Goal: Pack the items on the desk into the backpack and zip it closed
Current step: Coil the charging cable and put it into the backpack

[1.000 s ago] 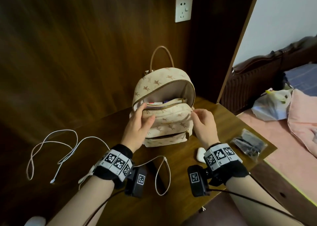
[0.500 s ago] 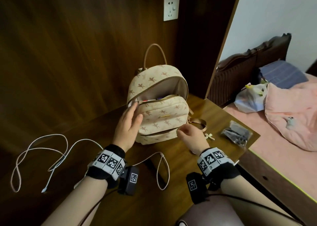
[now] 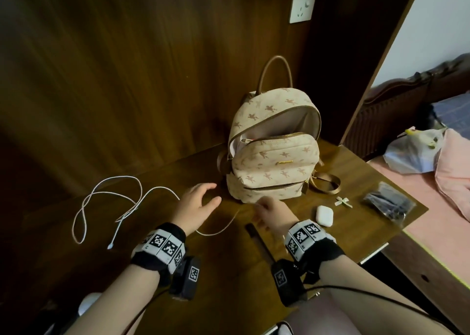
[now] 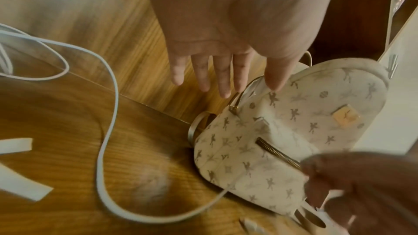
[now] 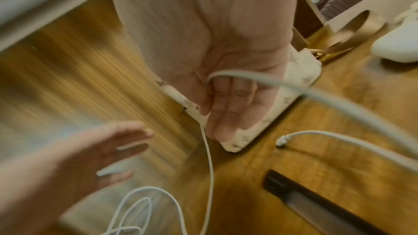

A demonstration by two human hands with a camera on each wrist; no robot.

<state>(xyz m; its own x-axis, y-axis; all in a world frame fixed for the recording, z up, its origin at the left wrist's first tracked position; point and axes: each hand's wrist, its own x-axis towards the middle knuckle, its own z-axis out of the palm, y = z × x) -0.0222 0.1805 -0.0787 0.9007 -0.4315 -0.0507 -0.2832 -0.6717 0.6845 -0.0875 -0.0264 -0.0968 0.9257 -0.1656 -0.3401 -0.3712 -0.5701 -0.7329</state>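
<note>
Both hands have come off the backpack [image 3: 273, 154] since the earlier frame. The left hand [image 3: 197, 206] hovers over the desk [image 3: 229, 271] just left of the backpack's base, fingers straight and spread, holding nothing. The right hand [image 5: 228, 96], just in front of the backpack's lower edge, has its fingers curled round the white charging cable [image 5: 209, 158], which runs through the palm and trails down across the desk.

From that grip the cable loops away to the left of the backpack, ending in a loose tangle with one plug lying free. The backpack stands upright at the back of the desk, main zip open, papers showing inside. Right of the backpack lie a white earbud case [image 3: 324, 215], a small bow [image 3: 343, 202] and a dark plastic packet [image 3: 387, 203]. A dark pen-like stick [image 3: 256, 240] lies in front of the backpack, by the right wrist.
</note>
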